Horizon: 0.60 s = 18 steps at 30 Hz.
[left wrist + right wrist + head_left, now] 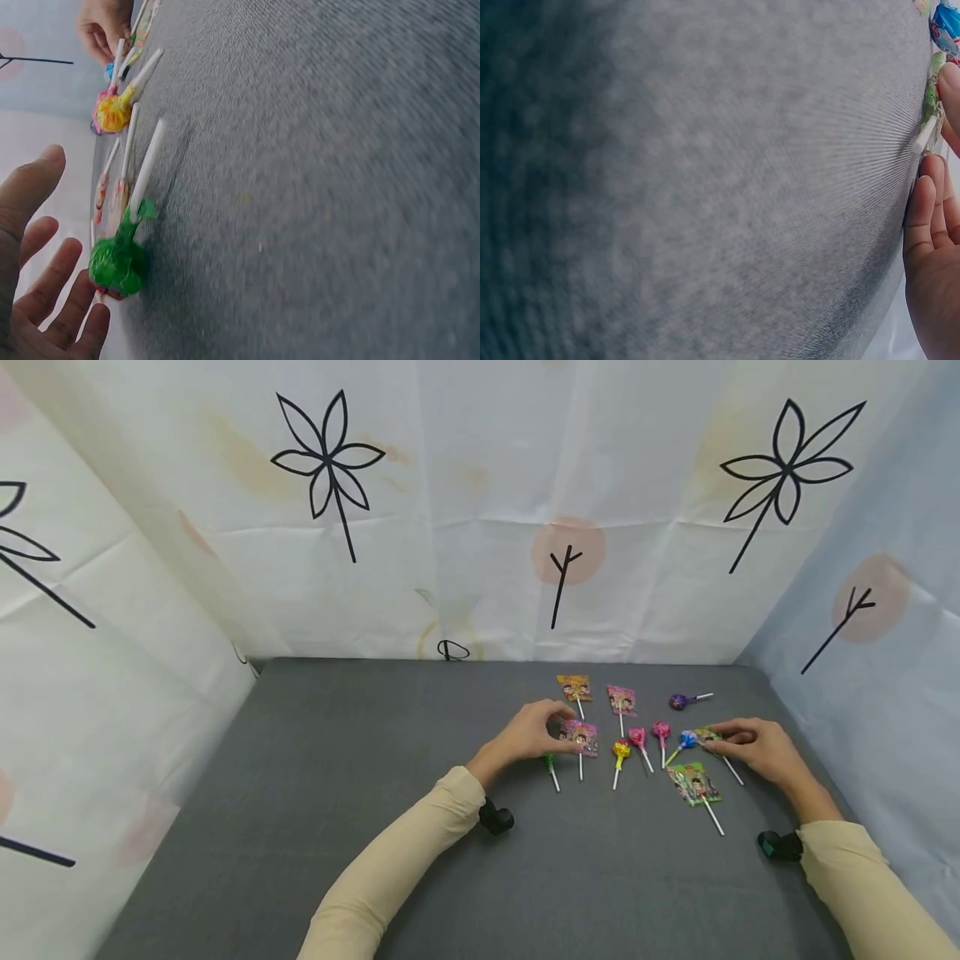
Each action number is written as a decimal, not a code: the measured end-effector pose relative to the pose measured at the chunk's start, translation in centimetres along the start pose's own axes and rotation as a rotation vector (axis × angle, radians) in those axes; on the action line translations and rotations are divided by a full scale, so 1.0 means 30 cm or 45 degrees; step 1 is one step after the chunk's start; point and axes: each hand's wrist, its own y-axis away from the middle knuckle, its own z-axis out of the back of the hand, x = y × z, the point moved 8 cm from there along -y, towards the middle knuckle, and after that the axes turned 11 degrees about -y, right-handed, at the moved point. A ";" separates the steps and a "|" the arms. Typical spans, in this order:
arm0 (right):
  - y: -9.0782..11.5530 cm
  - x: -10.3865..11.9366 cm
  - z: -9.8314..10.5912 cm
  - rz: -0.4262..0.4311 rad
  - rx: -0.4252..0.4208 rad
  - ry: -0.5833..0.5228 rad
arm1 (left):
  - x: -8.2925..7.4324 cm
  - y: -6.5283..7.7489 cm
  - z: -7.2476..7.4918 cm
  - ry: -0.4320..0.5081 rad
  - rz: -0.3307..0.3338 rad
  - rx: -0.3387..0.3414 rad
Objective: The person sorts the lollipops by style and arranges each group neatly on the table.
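Note:
In the head view my left hand (534,731) reaches over the table, thumb and fingers spread apart beside a flat pink-wrapped lollipop (588,739). A green ball lollipop (118,262) lies close under that hand, its white stick slanting up in the left wrist view. My right hand (757,747) has thumb and fingertips at a flat green-wrapped lollipop (706,737) and appears to pinch it; the fingers cover part of its wrapper. Just left of it lies a blue ball lollipop (687,739). Only edges of the green wrapper (931,97) show in the right wrist view.
Between the hands lie a yellow lollipop (621,749) and two pink ball lollipops. Farther back are an orange flat lollipop (573,687), a pink flat one (621,699) and a purple ball lollipop (678,702). Another green flat lollipop (694,783) lies nearer. Printed cloth walls border the grey table (300,827).

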 end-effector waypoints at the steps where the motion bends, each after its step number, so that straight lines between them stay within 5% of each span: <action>1: 0.000 -0.001 -0.001 -0.003 0.001 0.001 | -0.001 -0.005 -0.008 -0.013 -0.003 0.002; 18: -0.001 0.003 -0.005 -0.032 -0.029 0.033 | -0.041 -0.057 -0.065 -0.045 -0.014 -0.010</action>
